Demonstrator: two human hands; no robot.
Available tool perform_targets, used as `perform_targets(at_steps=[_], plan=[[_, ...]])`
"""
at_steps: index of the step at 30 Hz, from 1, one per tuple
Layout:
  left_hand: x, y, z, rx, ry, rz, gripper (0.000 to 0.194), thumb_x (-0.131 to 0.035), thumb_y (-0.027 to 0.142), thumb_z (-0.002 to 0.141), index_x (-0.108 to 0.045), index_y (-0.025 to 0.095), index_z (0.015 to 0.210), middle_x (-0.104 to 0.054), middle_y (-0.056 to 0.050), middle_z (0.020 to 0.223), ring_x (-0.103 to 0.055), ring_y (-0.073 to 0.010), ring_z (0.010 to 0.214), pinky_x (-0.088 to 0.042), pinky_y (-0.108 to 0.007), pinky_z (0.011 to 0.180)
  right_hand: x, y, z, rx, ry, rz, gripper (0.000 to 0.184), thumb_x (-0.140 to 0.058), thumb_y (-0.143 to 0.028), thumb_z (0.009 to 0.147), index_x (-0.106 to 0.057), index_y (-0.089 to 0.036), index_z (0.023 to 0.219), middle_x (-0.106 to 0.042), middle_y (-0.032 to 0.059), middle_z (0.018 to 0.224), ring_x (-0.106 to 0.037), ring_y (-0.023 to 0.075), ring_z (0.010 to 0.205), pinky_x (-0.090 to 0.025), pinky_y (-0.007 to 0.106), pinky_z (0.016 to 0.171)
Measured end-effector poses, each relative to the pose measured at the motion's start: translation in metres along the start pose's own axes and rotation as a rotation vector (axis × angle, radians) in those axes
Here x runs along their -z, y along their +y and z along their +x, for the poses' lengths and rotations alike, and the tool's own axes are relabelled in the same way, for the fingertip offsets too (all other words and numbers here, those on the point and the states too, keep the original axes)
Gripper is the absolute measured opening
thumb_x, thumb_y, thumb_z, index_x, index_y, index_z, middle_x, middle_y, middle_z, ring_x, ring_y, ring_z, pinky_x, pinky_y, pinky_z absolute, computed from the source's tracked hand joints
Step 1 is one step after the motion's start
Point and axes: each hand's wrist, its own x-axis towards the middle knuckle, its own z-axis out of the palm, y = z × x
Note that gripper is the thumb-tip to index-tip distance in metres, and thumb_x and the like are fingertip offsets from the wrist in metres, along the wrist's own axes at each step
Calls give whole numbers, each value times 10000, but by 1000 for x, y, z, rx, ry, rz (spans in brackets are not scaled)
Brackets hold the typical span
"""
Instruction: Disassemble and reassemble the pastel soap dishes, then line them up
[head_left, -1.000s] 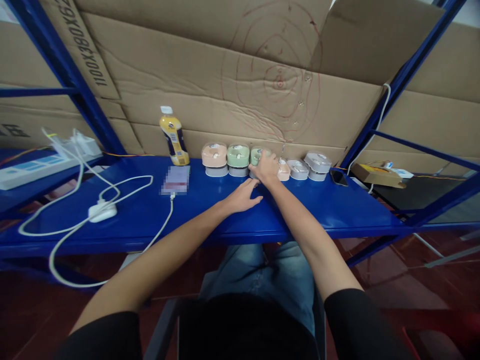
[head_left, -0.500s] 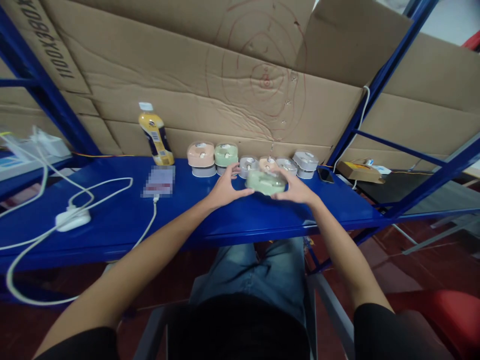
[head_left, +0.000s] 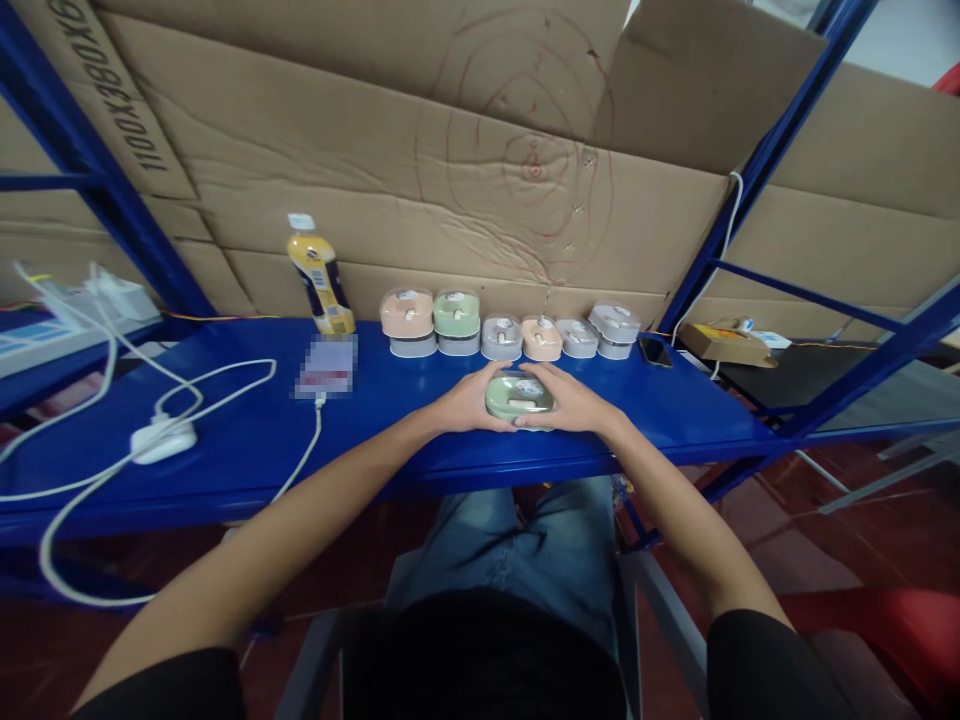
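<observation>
Green box point(head_left: 519, 397) set down on blue shelf point(head_left: 375, 430) near front edge, clasped between left hand point(head_left: 469, 405) and right hand point(head_left: 570, 405) with fingers curled against its sides; lid unopened; remaining boxes point(head_left: 510, 330) lined up behind.

A box point(head_left: 519, 397) sits on the shelf point(head_left: 247, 440) between both hands — a row of boxes point(head_left: 510, 328) behind.

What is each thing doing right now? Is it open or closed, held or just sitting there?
Green box: lid on, held between both hands on the blue shelf.
Left hand: grip closed on the green box.
Right hand: grip closed on the green box.
Row of boxes: lids on, untouched.
Bottle: upright, capped.
Phone: flat, cable plugged in.
</observation>
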Motion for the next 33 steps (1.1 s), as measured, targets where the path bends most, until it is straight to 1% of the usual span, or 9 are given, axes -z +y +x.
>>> perform_targets(at_steps=[3, 6, 10, 13, 16, 20, 24, 29, 33], plan=[[0, 2, 0, 30, 34, 28, 1184, -992, 582, 647, -453, 187, 1624, -629, -213, 1559, -635, -445, 1417, -517, -598, 1189, -2, -1, 0, -4, 74, -34, 885, -840, -719, 849, -600, -232, 1548, -679, 186, 1508, -656, 417, 1387, -550, 607, 1158], [0, 3, -2, 18, 48, 71, 1131, -957, 612, 708, -469, 202, 1642, -607, -195, 1577, -605, -437, 1447, -498, -594, 1220, 3, 14, -8, -72, 253, -34, 799, -800, -715, 880, -627, -238, 1497, -704, 173, 1486, -675, 410, 1367, -547, 599, 1156], [-1, 2, -3, -55, -44, 132, 651, -811, 620, 893, -742, 259, 1431, -617, -145, 1502, -595, -394, 1444, -459, -581, 1269, 12, 44, -24, -330, 394, 2, 784, -756, -743, 874, -651, -198, 1428, -776, 174, 1315, -759, 386, 1141, -601, 588, 1040], [-3, 2, -1, -70, -53, 151, 495, -737, 610, 958, -831, 268, 1303, -615, -143, 1466, -537, -396, 1500, -449, -576, 1283, 15, 59, -32, -464, 426, 46, 793, -731, -773, 863, -665, -180, 1385, -800, 144, 1162, -767, 330, 952, -632, 540, 933], [2, 1, 2, -64, -4, 150, 486, -695, 604, 986, -838, 250, 1285, -621, -146, 1447, -556, -383, 1474, -465, -568, 1268, 15, 64, -35, -488, 447, 24, 789, -750, -778, 844, -675, -198, 1373, -801, 134, 1175, -764, 318, 949, -630, 529, 936], [22, -8, 3, 2, 89, 180, 481, -666, 603, 992, -836, 232, 1246, -648, -133, 1349, -653, -348, 1319, -501, -558, 1218, 15, 66, -36, -471, 402, -17, 808, -793, -766, 817, -677, -204, 1386, -792, 165, 1269, -771, 359, 1065, -621, 555, 982], [38, -21, 2, 77, 65, 243, 481, -693, 612, 955, -842, 223, 1196, -656, -126, 1264, -679, -342, 1238, -515, -557, 1181, 16, 71, -39, -428, 325, -109, 823, -851, -727, 755, -702, -182, 1352, -770, 197, 1318, -733, 412, 1213, -594, 585, 1055], [31, -16, 2, 51, 81, 208, 560, -672, 621, 971, -761, 222, 1352, -690, -135, 1290, -674, -346, 1264, -512, -552, 1175, 18, 69, -40, -422, 396, -54, 847, -888, -729, 710, -708, -187, 1337, -780, 194, 1314, -728, 428, 1224, -580, 624, 1074], [15, 1, 1, -12, 118, 136, 774, -794, 631, 886, -611, 212, 1511, -652, -159, 1506, -619, -378, 1407, -471, -566, 1236, 20, 51, -36, -259, 485, 160, 841, -874, -714, 771, -673, -212, 1414, -750, 170, 1420, -719, 381, 1304, -549, 590, 1160]])
